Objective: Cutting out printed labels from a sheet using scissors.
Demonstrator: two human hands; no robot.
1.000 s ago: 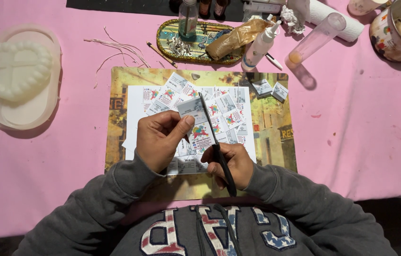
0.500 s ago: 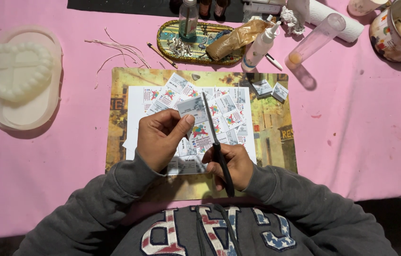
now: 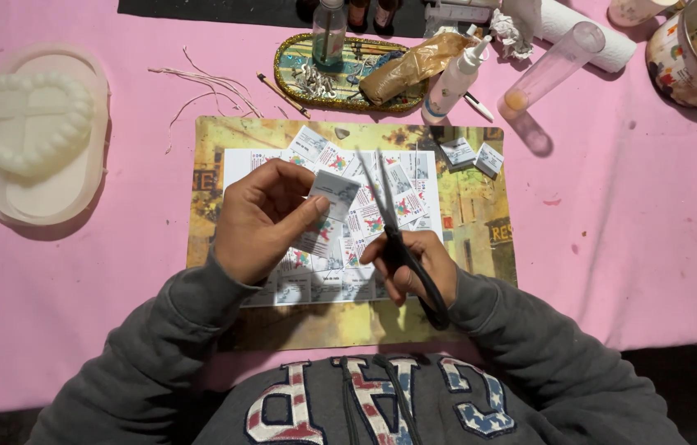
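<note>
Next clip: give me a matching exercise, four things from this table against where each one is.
Things:
1. scissors
2. paper strip
3. heart-shaped mould
4. clear tube

Places:
A. far left on the pink cloth
B. in the right hand
C. top right, lying slanted
D. pinched in the left hand

Pairs: 1-B, 2-D, 3-A, 4-C

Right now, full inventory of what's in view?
paper strip: one, white with colour print, in left hand
scissors: one, black handles, in right hand
printed sheet: one, white, on mat
mat: one, yellow, on tablecloth
cut pieces: two, white, mat's far right corner
tablecloth: one, pink
mould: one, white, far left
oval tray: one, gold-rimmed, beyond the mat
glue bottle: one, white, by tray
clear tube: one, far right
mug: one, patterned, far right corner
left hand: one
right hand: one
</note>
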